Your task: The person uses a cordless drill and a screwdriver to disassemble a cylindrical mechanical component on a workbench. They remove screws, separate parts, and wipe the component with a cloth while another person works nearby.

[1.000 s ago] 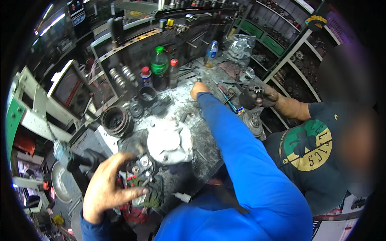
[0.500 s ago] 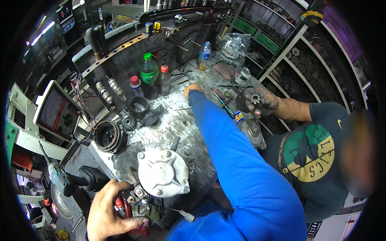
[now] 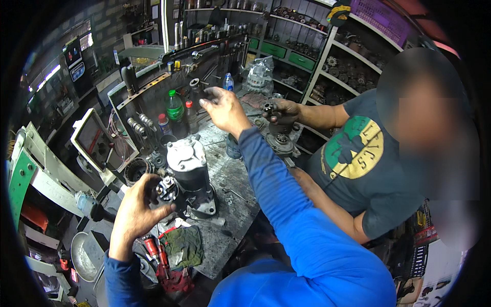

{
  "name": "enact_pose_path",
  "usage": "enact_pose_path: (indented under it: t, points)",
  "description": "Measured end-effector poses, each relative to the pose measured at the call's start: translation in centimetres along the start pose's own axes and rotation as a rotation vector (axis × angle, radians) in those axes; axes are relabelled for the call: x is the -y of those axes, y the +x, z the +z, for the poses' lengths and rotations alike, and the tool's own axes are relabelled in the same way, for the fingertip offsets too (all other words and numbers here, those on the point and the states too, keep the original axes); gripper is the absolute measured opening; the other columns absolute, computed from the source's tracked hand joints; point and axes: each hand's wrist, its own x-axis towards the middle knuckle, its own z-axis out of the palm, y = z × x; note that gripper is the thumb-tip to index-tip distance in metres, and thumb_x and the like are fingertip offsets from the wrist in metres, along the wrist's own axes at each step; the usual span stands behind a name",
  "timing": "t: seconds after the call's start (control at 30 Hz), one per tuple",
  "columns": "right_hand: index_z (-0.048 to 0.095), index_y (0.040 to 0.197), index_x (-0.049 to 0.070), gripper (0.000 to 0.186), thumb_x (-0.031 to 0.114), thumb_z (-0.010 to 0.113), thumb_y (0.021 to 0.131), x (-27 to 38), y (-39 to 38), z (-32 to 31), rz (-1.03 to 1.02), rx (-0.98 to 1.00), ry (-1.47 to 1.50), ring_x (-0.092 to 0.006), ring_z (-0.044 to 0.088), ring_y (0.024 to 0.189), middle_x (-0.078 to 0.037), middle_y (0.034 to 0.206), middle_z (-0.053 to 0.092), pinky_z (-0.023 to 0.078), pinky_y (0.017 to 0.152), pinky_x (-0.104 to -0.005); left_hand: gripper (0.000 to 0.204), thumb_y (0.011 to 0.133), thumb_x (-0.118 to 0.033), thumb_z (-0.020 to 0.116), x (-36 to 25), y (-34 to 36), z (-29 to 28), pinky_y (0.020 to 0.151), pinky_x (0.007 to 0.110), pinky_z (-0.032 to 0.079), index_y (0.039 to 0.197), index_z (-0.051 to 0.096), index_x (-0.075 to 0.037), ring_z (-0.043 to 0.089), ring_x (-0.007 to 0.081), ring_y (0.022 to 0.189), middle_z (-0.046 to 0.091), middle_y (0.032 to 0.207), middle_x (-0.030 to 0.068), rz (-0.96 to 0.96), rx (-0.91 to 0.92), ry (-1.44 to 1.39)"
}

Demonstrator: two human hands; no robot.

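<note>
A starter motor [image 3: 192,171] stands upright on the bench, its pale end cover on top and its body black. My left hand [image 3: 134,207] curls its fingers and thumb around the smaller cylinder with metal terminals [image 3: 167,189] on the motor's near left side. Raised over the bench, my right hand [image 3: 225,110] pinches a dark cylindrical metal part [image 3: 195,91] with a round flared end. Another person's hand [image 3: 284,111] at right holds a dark toothed gear part [image 3: 268,107].
Behind the motor stand a green bottle [image 3: 175,106], a red-capped bottle [image 3: 191,118] and a spray can [image 3: 163,123]. A dark green rag [image 3: 183,246] and red-handled tools [image 3: 152,247] lie near the front edge. A round metal housing [image 3: 282,144] sits before the co-worker.
My right hand has risen off the far bench, now with the dark cylindrical part in it. My left hand has closed in around the motor's small cylinder. The view has tilted upward.
</note>
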Motion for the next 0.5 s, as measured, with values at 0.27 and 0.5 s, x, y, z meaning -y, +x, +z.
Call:
enact_pose_path:
  t: [0.27,0.5]
  points:
    - [0.060,0.139,0.004,0.037,0.007,0.054,0.103,10.6,-18.6,-5.8,0.551,0.020,1.038,-0.0221,0.074,0.074,-0.023,0.123,0.071,0.057,0.056,-0.0331,0.078,0.066,-0.020,0.094,0.1,-0.7,0.5,0.100,0.044,0.054,0.132,0.054,-0.005,0.064,0.0352,0.114,0.059,0.120,0.0157,0.263,-0.195,0.087]
    - [0.050,0.147,0.005,0.052,-0.006,0.061,0.097,14.9,-28.0,-3.5,0.496,0.173,0.449,-0.0129,0.066,0.085,-0.008,0.122,0.064,0.054,0.071,-0.0274,0.085,0.072,-0.028,0.094,1.7,-0.1,1.4,0.113,0.043,0.048,0.142,0.054,-0.003,0.061,0.0334,0.131,0.062,0.140,0.0196,0.145,-0.012,-0.017]
